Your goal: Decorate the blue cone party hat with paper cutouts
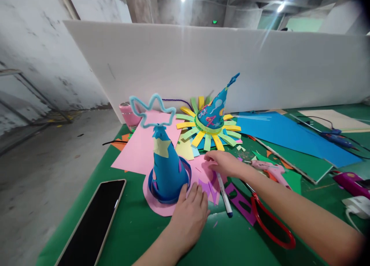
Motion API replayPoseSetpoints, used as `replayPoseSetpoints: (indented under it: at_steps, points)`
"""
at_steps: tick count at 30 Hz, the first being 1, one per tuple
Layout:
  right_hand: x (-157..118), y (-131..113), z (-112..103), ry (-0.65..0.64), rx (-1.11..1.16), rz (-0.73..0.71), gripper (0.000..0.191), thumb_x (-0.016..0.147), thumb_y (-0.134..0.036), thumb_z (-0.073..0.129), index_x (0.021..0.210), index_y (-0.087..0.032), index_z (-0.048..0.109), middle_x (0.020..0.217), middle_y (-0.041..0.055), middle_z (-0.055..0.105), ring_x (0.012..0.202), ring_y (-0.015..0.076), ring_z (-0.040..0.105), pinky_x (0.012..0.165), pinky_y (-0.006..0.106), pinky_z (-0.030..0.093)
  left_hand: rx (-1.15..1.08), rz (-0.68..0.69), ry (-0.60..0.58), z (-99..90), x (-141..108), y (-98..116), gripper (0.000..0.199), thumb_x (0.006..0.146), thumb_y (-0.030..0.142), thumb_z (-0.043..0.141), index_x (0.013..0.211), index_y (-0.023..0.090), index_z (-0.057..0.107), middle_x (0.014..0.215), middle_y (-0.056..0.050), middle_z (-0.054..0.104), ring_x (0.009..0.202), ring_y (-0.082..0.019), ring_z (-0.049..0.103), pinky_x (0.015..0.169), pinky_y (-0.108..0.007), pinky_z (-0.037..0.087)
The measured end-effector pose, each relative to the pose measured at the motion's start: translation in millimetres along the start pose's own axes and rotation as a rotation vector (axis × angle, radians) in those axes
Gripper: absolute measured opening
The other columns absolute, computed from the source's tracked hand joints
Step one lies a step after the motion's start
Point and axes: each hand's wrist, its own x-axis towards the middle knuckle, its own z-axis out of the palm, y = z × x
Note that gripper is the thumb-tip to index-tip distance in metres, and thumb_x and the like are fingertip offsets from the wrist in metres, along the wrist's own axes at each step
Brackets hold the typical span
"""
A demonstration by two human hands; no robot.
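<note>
A blue cone hat [169, 173] with a light-blue fuzzy star [156, 110] on its tip stands upright on a pink paper brim [156, 207]. My left hand [190, 212] lies over the brim's right front edge, its fingers spread and touching near the cone's base. Farther right, my right hand [221, 162] has its fingers curled down at the pink paper; whatever is between its fingertips is hidden. Just below it lies a white marker [224, 194], beside a cut purple strip [239, 204]. Red-handled scissors [271, 223] lie partly under my right forearm.
A second blue cone [214, 112] with yellow and green paper rays stands behind. A phone [95, 219] lies at the left edge. Pink paper [138, 150], blue sheets [289, 133], a pink glue gun [270, 169] and a magenta tool [351, 183] surround the workspace; a white board [231, 66] rises behind.
</note>
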Motion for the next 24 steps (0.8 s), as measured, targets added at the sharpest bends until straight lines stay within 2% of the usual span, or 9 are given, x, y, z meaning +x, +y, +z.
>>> replayPoseSetpoints:
  at_steps: [3,8,13,17,21,24]
  points:
    - [13.5,-1.7,6.4,-0.112,-0.065,-0.003,0.022,0.088,-0.029,0.051,0.103,-0.016,0.057,0.102,0.0056,0.062,0.086,0.0176,0.061,0.074,0.038,0.05,-0.016,-0.019,-0.003,-2.2,-4.3,0.8,0.034,0.089,0.03,0.041,0.115,0.015,0.056,0.119,-0.014,0.059,0.115,-0.028,0.049,0.097,-0.049,0.029]
    - [25.0,1.8,4.2,-0.279,-0.112,-0.013,0.024,0.087,-0.028,0.052,0.108,-0.016,0.056,0.107,0.0064,0.06,0.088,0.0182,0.06,0.074,0.038,0.051,-0.015,-0.038,0.024,-0.4,-7.4,1.8,0.033,0.089,0.03,0.041,0.114,0.016,0.057,0.119,-0.014,0.059,0.113,-0.028,0.05,0.096,-0.048,0.029]
    - [27.3,4.0,0.4,-0.366,-0.107,-0.034,0.022,0.088,-0.028,0.052,0.106,-0.016,0.057,0.107,0.0058,0.06,0.088,0.0184,0.06,0.074,0.037,0.051,0.008,-0.036,0.093,4.2,-9.8,1.1,0.032,0.089,0.031,0.041,0.113,0.017,0.057,0.118,-0.011,0.06,0.112,-0.026,0.05,0.096,-0.047,0.028]
    - [25.9,12.6,1.3,-0.337,-0.053,-0.078,0.022,0.087,-0.029,0.053,0.104,-0.015,0.058,0.104,0.0051,0.061,0.086,0.0186,0.061,0.073,0.037,0.051,0.007,-0.038,0.102,3.8,-11.3,1.3,0.032,0.089,0.031,0.04,0.113,0.018,0.056,0.118,-0.011,0.06,0.113,-0.026,0.049,0.097,-0.046,0.026]
    - [22.1,20.3,-1.1,-0.203,0.038,-0.115,0.02,0.087,-0.029,0.052,0.1,-0.014,0.059,0.098,0.0046,0.062,0.083,0.017,0.061,0.072,0.036,0.051,-0.004,-0.042,0.094,3.6,-11.8,1.5,0.032,0.09,0.03,0.039,0.114,0.018,0.056,0.121,-0.012,0.057,0.114,-0.026,0.048,0.097,-0.047,0.026]
    - [19.0,21.6,-6.4,-0.089,0.099,-0.142,0.017,0.087,-0.027,0.052,0.091,-0.013,0.06,0.084,0.0017,0.064,0.073,0.0144,0.061,0.066,0.032,0.05,-0.004,-0.043,0.098,4.7,-11.7,0.9,0.032,0.089,0.031,0.039,0.114,0.019,0.057,0.122,-0.011,0.057,0.114,-0.026,0.047,0.097,-0.047,0.025]
